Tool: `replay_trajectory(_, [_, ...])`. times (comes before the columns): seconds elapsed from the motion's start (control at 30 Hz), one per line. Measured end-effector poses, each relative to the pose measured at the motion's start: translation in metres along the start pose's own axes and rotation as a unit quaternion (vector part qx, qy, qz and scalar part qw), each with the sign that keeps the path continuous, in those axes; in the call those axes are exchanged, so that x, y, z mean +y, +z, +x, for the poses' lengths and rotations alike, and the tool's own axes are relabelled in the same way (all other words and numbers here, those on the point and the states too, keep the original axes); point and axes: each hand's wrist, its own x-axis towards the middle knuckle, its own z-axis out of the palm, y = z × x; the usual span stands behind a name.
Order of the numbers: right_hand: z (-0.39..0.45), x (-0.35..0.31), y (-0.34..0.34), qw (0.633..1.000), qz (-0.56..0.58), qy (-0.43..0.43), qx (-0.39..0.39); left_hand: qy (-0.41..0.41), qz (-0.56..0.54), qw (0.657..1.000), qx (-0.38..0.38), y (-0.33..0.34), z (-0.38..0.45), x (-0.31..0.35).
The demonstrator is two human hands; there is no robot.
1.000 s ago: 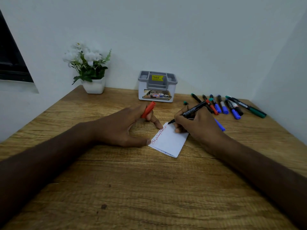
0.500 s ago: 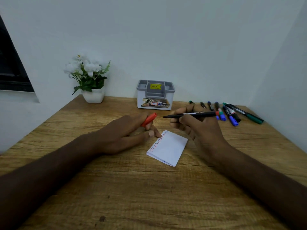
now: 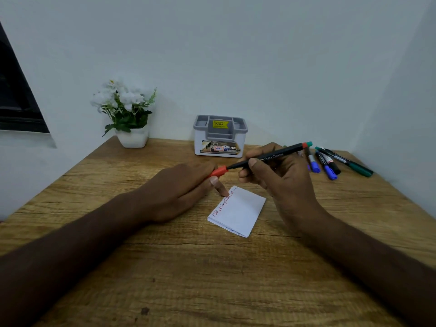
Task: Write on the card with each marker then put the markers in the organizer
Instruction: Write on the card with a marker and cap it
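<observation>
Right now the red cap [image 3: 219, 171] pinched in my left hand [image 3: 181, 192] meets the tip of the black-barrelled Faber-Castell marker [image 3: 264, 159] gripped in my right hand [image 3: 280, 178], both held above the folded white card [image 3: 238, 212] on the wooden table [image 3: 212, 279]; if the two are off-line the tip could smear my fingers, or slip and mark the card's line of red writing. My left fingertip presses the card's far corner (a nudge would skew it). Beyond, the grey-and-white organizer [image 3: 220, 138] stands by the wall with nothing between, the other markers [image 3: 330, 161] lie scattered to its right, a white flowerpot [image 3: 133, 138] to its left.
</observation>
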Motion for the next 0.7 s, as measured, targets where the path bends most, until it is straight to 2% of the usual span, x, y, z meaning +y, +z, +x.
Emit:
replay_trajectory(0.13, [-0.001, -0.002, 0.000, 0.998, -0.060, 0.014, -0.013, -0.002, 0.025, 1.000, 0.008, 0.002, 0.000, -0.001])
replay_trajectory(0.27, [-0.002, -0.002, 0.000, 0.987, -0.137, 0.075, -0.038, -0.010, 0.047, 0.999, 0.016, 0.003, 0.002, 0.001])
replay_trajectory(0.47, [-0.001, -0.001, 0.001, 0.989, -0.118, 0.079, -0.031, -0.011, 0.050, 0.997, 0.051, 0.009, 0.005, 0.004])
replay_trajectory(0.7, [0.000, 0.003, 0.007, 0.989, -0.115, 0.086, -0.023, -0.032, 0.050, 0.997, 0.043, 0.009, 0.005, 0.011])
